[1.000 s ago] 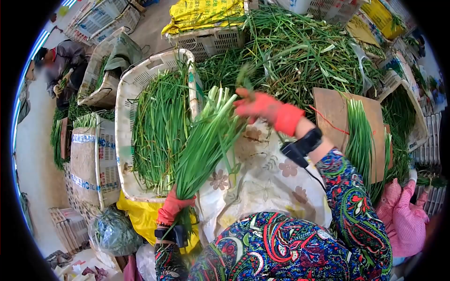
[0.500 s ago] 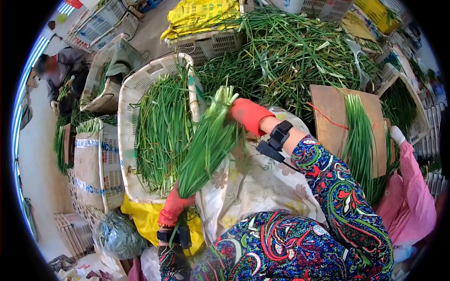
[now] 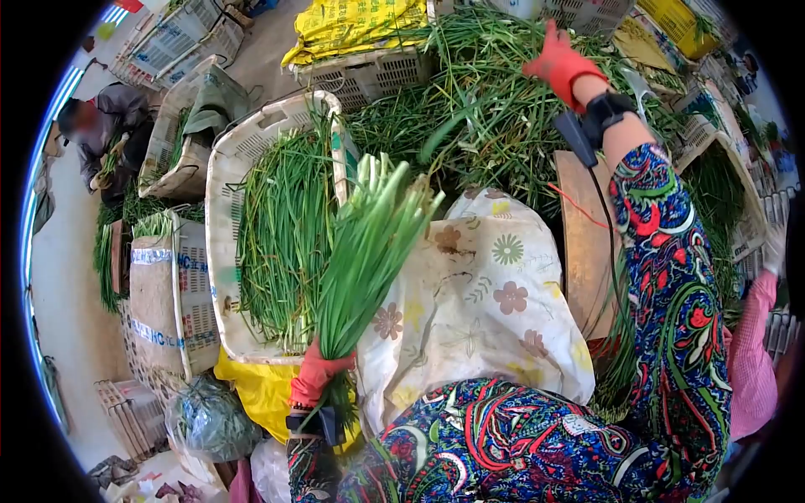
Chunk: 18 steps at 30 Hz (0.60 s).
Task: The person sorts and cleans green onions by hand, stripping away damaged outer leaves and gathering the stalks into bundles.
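Note:
My left hand (image 3: pixel 322 370), in a red glove, is closed around the leafy lower end of a bunch of green chives (image 3: pixel 365 268). The pale cut ends fan out at the top, leaning toward the upper right. My right hand (image 3: pixel 566 65), gloved in red too, is stretched out with fingers apart over the large loose pile of chives (image 3: pixel 490 126). Nothing shows in it. A blurred green strand (image 3: pixel 442 138) hangs over the pile's left part. Left of the bunch stands a white plastic crate (image 3: pixel 220 180) holding more chives (image 3: pixel 281 239).
A flower-print cloth (image 3: pixel 503 277) covers my lap. To the right is a brown board (image 3: pixel 584 260), partly behind my sleeve. A co-worker's pink sleeve (image 3: pixel 755 360) shows at far right. Another person (image 3: pixel 113 134) crouches at far left. Yellow sacks (image 3: pixel 356 29) lie on a crate behind.
My right hand has left the bunch's pale ends and swung up and right over the pile, opening. My left hand still holds the bunch, now more upright. The co-worker's sleeve moved right.

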Available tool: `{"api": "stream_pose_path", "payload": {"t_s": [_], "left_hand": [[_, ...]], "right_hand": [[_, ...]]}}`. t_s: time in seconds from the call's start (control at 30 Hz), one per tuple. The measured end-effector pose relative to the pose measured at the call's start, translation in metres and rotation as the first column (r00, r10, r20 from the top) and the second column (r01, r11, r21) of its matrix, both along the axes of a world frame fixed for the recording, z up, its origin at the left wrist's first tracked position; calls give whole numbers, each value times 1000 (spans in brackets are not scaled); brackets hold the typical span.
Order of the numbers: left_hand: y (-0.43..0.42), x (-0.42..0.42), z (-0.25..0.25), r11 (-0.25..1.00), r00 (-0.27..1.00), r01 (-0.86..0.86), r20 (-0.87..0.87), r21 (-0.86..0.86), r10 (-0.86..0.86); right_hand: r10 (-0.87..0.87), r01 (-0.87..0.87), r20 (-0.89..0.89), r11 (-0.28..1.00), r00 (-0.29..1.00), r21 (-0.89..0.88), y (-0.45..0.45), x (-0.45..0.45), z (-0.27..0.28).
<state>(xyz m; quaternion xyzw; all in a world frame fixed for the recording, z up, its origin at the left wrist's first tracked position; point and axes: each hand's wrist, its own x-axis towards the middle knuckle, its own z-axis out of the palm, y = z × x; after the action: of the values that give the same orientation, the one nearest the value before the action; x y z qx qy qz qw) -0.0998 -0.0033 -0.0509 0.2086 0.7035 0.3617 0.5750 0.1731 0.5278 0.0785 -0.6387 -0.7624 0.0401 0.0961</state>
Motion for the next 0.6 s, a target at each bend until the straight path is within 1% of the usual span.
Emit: {"api": "stream_pose_path", "payload": {"t_s": [0.03, 0.07, 0.1, 0.13, 0.17, 0.2, 0.23, 0.27, 0.3, 0.33, 0.37, 0.4, 0.43, 0.47, 0.57, 0.6], "left_hand": [[3, 1, -3, 999, 999, 18, -43, 27, -16], [0, -2, -9, 996, 991, 81, -112, 34, -77], [1, 0, -11, 995, 992, 65, -117, 70, -57], [0, 2, -12, 994, 992, 52, -123, 98, -39], [-1, 4, -12, 991, 991, 42, -130, 123, -26], [1, 7, -5, 994, 979, 63, -201, 92, -43], [-3, 4, -10, 991, 969, 75, -241, 108, -47], [-11, 1, -21, 988, 958, 88, -281, 126, -50], [-17, -1, -29, 985, 946, 102, -320, 142, -52], [-19, -1, -33, 972, 920, 151, -386, 179, -72], [-18, 0, -29, 966, 885, 198, -454, 163, -105], [-15, 2, -22, 959, 845, 242, -518, 145, -134], [-13, 3, -17, 952, 800, 281, -578, 123, -161], [-12, 4, -14, 943, 779, 306, -604, 131, -169], [-11, 7, -13, 943, 773, 297, -618, 151, -144], [-9, 8, -12, 939, 760, 307, -634, 155, -144]], "right_hand": [[56, -56, -2, 991, 998, -124, -18, -1, 5], [175, -186, -80, 969, 981, -160, -17, 1, -22], [228, -346, -312, 847, 922, -403, -43, 1, -21], [598, -694, -353, 642, 719, -326, -38, 3, -64], [445, -790, -663, 451, 602, -415, -76, -11, -54], [272, -835, -811, 363, 519, -413, -96, -25, -74], [261, -841, -833, 398, 488, -368, -124, -35, -72], [58, -756, -815, 416, 577, -506, -153, -46, -46], [-9, -817, -888, 388, 459, -426, -152, -59, -82], [113, -814, -878, 446, 464, -372, -158, -65, -88], [235, -811, -852, 496, 468, -309, -164, -70, -91], [446, -823, -766, 537, 464, -185, -165, -77, -87], [630, -837, -630, 545, 453, -57, -166, -83, -83], [270, -654, -677, 639, 684, -406, -163, -87, -76], [123, -584, -696, 657, 708, -478, -159, -89, -56], [246, -677, -732, 634, 635, -374, -151, -88, -60]]}}
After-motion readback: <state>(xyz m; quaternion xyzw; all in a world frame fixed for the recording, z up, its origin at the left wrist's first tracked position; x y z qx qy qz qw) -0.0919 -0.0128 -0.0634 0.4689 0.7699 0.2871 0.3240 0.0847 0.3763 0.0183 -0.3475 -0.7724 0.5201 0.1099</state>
